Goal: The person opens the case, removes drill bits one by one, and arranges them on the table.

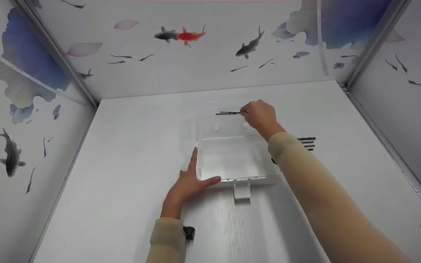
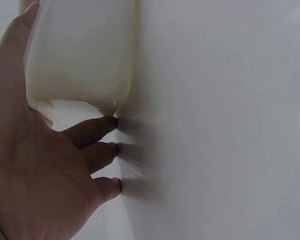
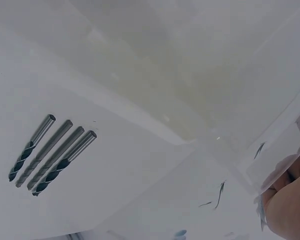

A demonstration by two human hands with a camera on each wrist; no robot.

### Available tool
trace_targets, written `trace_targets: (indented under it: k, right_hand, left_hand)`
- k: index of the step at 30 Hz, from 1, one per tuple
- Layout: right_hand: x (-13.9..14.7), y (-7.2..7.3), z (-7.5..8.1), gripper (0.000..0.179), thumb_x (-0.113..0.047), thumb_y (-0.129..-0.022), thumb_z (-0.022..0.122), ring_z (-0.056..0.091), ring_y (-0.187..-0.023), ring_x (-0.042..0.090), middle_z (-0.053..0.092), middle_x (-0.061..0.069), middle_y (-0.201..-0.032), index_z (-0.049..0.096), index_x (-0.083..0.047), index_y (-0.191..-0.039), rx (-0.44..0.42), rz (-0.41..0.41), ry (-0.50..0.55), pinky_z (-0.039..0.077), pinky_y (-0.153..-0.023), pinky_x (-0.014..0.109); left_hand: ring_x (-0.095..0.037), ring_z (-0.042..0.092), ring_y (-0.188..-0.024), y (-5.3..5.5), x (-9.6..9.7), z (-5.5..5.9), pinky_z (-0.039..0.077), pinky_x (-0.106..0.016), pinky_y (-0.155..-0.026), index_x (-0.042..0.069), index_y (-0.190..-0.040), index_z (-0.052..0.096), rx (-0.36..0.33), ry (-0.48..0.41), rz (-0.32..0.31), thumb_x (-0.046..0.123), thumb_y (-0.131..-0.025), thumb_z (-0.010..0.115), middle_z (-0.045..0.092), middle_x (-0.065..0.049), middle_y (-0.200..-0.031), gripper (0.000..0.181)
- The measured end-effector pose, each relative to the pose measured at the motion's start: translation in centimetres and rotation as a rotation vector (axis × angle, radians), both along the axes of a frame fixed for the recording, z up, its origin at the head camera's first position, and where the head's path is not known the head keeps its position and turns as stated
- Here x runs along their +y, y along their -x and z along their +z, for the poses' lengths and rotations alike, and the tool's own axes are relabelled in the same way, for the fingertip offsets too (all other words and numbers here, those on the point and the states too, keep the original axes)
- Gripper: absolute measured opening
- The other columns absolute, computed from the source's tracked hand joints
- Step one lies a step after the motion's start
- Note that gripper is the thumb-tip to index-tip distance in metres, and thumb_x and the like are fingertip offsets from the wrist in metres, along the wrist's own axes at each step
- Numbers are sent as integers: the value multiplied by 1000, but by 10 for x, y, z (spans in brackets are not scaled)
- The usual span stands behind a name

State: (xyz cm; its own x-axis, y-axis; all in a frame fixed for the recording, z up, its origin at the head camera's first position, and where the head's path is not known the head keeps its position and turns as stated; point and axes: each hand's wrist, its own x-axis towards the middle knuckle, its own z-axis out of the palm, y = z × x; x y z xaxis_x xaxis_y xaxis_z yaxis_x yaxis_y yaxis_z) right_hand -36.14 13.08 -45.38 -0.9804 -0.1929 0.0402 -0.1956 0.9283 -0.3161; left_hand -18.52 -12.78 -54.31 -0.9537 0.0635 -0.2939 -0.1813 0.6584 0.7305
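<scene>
A clear plastic box lies open on the table, its lid folded back behind it. My left hand rests at the near left corner, thumb along the front wall and index finger along the left side. In the left wrist view the other fingertips touch the tabletop beside the box. Over the lid, my right hand pinches thin dark drill bits that stick out leftward; their held ends are hidden. Several more drill bits lie side by side on the table, right of the box, partly behind my right sleeve.
A white latch tab sticks out from the box front. White panels printed with fish and petals stand around the white table. A small black object sits at my left cuff.
</scene>
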Motion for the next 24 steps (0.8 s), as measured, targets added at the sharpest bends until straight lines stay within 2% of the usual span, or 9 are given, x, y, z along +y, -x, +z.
trace_targets:
  k: [8,13,24]
  right_hand:
    - [0,-1,-5,25,-20,-107,64,73,-123,31,79,9,-127,81,-15,-125,28,-18,8,59,-103,50]
    - [1,0,-9,25,-21,-108,62,73,-122,29,80,7,-126,82,-16,-123,59,-13,29,60,-100,50]
    - [-3,-2,-7,26,-22,-109,61,72,-124,30,80,8,-125,82,-14,-124,42,-22,17,59,-103,50]
  left_hand:
    - [-57,10,-162,1,-1,-2,30,-74,-123,51,-168,-6,-10,2,4,82,-73,80,20,-11,-179,132]
    - [-57,11,-162,1,-1,-2,31,-74,-122,50,-168,-6,-7,4,4,81,-73,80,22,-12,-179,132]
    - [-58,12,-162,1,-3,-3,30,-74,-123,48,-169,-6,-10,1,2,80,-73,80,22,-14,-179,133]
